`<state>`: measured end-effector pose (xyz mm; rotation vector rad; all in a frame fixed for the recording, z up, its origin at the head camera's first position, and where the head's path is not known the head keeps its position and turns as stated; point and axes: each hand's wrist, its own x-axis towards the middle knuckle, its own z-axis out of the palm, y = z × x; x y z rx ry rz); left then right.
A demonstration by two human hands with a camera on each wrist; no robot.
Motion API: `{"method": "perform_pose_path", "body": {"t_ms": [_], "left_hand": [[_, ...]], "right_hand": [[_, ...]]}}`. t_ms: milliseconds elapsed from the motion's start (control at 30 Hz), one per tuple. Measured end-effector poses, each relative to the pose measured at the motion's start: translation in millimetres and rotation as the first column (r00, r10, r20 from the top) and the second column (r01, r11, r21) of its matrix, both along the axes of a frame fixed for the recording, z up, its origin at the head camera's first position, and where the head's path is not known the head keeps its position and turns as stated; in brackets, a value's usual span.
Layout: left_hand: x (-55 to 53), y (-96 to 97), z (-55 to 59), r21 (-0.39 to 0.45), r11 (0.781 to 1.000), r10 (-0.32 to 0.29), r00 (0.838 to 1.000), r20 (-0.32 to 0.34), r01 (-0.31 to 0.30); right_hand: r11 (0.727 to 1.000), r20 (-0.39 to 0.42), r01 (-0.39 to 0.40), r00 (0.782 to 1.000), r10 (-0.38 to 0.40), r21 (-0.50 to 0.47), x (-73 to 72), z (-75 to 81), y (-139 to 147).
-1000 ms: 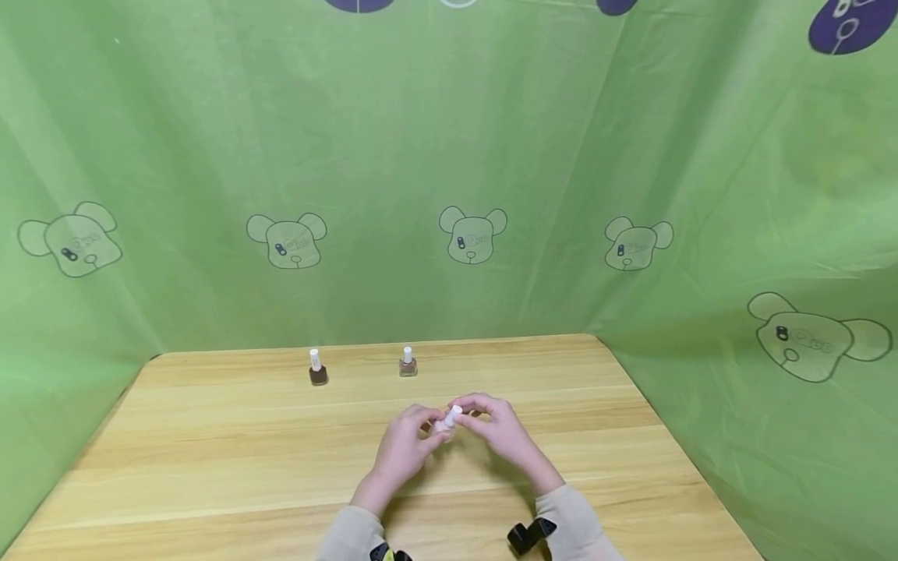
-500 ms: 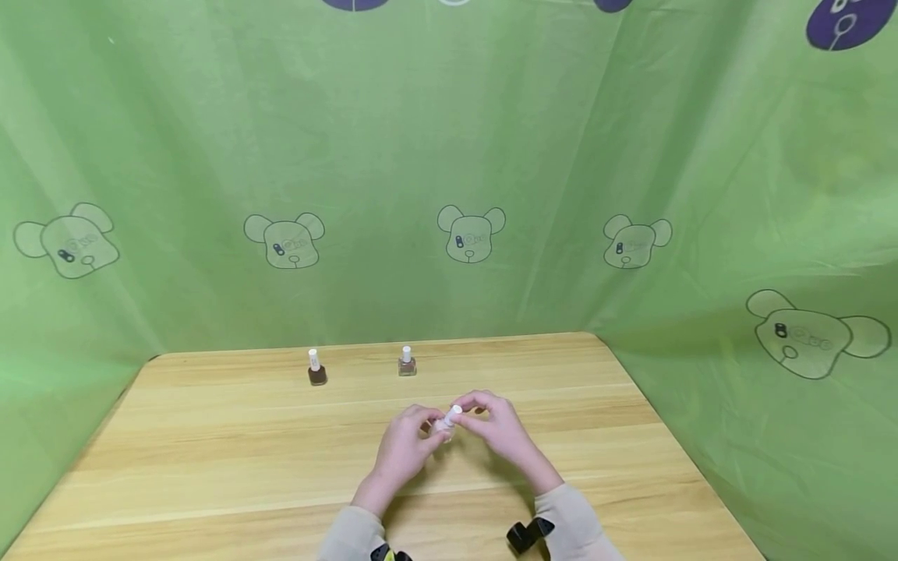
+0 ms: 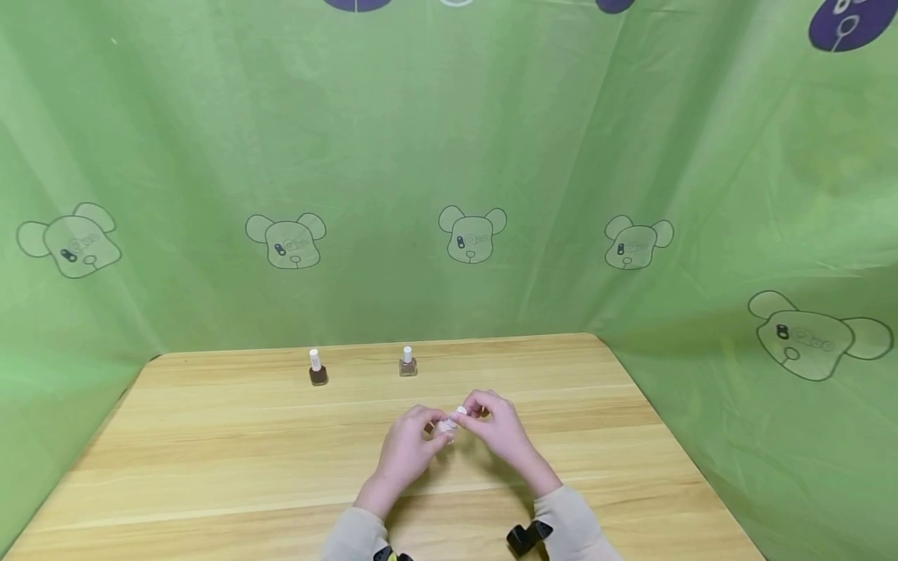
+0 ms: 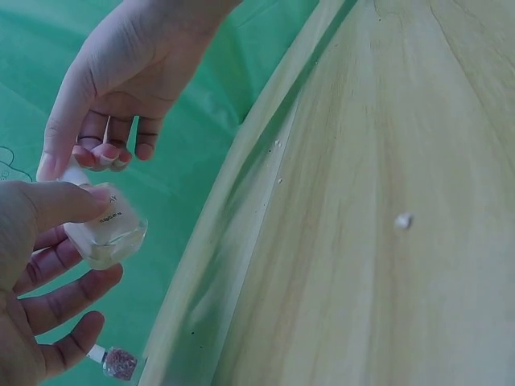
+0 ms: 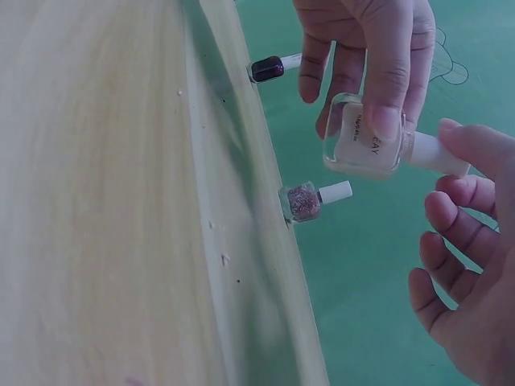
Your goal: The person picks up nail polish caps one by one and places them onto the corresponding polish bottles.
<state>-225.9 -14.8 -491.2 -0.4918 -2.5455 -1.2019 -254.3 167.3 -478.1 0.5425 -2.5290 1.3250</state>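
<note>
A clear glass nail polish bottle [image 5: 362, 145] with pale white polish and a white cap [image 5: 434, 154] is between my two hands above the table. My left hand [image 3: 407, 446] pinches the glass body, thumb across its printed front. With thumb and fingertips my right hand [image 3: 500, 427] holds the white cap. In the right wrist view the cap sits on the bottle's neck. The other fingers of the right hand [image 5: 475, 249] curl loosely below the cap. Seen from the left wrist, the bottle tilts, its base toward the table.
Toward the back of the wooden table [image 3: 210, 436] stand a dark nail polish bottle [image 3: 319, 375] and a glittery mauve one [image 3: 408, 366], both white-capped. A green curtain [image 3: 379, 156] with bear faces encloses the table. A small pale crumb [image 4: 404, 220] lies on the wood.
The right hand's fingers have shifted around the cap, with the thumb now further across it and less of the cap showing. The left hand and the standing bottles stay about where they were.
</note>
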Motion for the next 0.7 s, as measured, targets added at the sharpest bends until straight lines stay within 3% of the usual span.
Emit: {"method": "perform_pose_path", "body": {"t_ms": [233, 500, 700], "left_hand": [[-0.1, -1.3, -0.2, 0.015, 1.0, 0.001, 1.0, 0.013, -0.001], [-3.1, -3.7, -2.0, 0.053, 0.999, 0.002, 1.0, 0.011, -0.002], [-4.8, -4.2, -3.8, 0.048, 0.999, -0.005, 1.0, 0.012, 0.004]], "right_hand": [[1.0, 0.061, -0.022, 0.998, 0.022, -0.002, -1.4, -1.0, 0.9], [0.987, 0.059, -0.16, 0.985, 0.16, -0.009, -1.4, -2.3, 3.9], [0.986, 0.067, -0.166, 0.984, 0.166, -0.012, -1.2, -1.1, 4.1]]}}
